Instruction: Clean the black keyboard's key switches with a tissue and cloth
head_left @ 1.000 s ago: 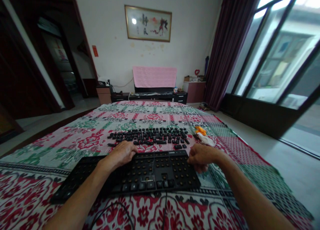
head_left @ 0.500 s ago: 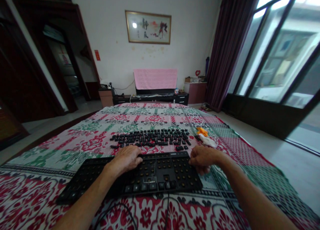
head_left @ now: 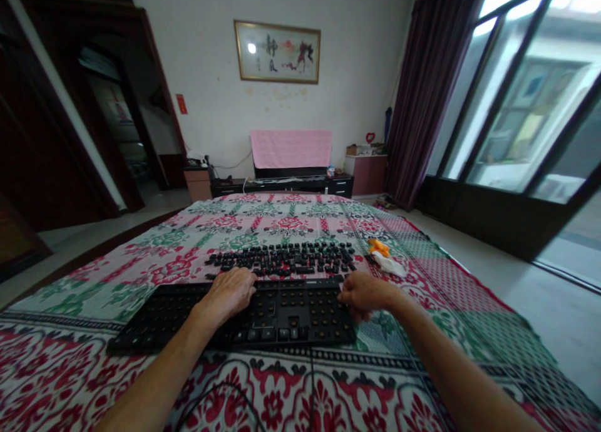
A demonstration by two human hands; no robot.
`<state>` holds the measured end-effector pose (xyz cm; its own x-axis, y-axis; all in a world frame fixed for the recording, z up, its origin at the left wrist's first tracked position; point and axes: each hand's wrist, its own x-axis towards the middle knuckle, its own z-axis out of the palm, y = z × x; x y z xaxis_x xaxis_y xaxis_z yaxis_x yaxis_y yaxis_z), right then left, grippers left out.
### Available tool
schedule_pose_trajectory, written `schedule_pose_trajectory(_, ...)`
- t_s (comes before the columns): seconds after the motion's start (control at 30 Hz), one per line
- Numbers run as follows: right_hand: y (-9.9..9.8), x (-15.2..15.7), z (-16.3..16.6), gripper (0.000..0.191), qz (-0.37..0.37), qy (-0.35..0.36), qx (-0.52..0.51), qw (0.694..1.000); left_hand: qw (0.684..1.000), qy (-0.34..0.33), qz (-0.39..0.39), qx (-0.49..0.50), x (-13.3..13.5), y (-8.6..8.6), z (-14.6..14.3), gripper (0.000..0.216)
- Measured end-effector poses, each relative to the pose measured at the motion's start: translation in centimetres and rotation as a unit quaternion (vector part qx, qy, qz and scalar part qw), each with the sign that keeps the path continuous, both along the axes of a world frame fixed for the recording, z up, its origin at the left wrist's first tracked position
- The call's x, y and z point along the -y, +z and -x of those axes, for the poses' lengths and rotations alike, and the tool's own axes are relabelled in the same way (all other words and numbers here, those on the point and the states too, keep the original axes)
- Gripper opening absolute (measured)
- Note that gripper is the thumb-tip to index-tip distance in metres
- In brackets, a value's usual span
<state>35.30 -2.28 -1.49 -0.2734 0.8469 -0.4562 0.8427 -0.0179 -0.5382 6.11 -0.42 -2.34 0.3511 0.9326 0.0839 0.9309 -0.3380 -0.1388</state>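
Observation:
A black keyboard [head_left: 300, 307] lies across the patterned cloth, most of its keycaps off and rows of small round key posts showing. A few keycaps [head_left: 267, 334] sit along its near edge. My left hand [head_left: 233, 289] is closed over the keyboard's far edge near the middle, its fingertips partly hidden. Curled fingers of my right hand [head_left: 364, 294] grip the keyboard's right end. Beyond the far edge, many loose black keycaps [head_left: 291, 254] are spread in rough rows.
An orange cloth-like item [head_left: 379, 248] and a crumpled white one [head_left: 389, 264] lie right of the loose keycaps. The keyboard's black cable [head_left: 235, 385] loops over the cloth [head_left: 277, 404] near me. A low black cabinet [head_left: 282, 185] stands beyond the covered surface.
The keyboard has shifted left and away from me, toward the loose keycaps. Both hands have moved along with it, still on its far edge and right end.

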Motion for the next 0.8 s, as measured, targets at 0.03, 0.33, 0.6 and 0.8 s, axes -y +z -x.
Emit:
schedule_pose_trajectory(0.03,-0.1,0.0,0.0,0.027,-0.009,0.0,0.002,1.0,1.0,0.002,0.002,0.001,0.0,0.1,0.0,0.024)
schedule_pose_trajectory(0.33,2.7,2.1,3.0,0.015,-0.244,0.099,0.051,0.963,0.999,0.013,0.01,0.029,1.6,2.2,-1.7,0.023)
schedule_pose_trajectory(0.6,1.4,3.5,6.6,0.021,-0.238,0.266,-0.039,0.933,0.989,-0.112,0.013,0.09,2.0,1.1,-3.4,0.025)
schedule_pose_trajectory(0.8,0.3,3.0,6.0,0.025,-0.248,0.262,-0.015,0.933,0.988,-0.119,-0.003,0.095,2.0,0.3,-3.4,0.024)
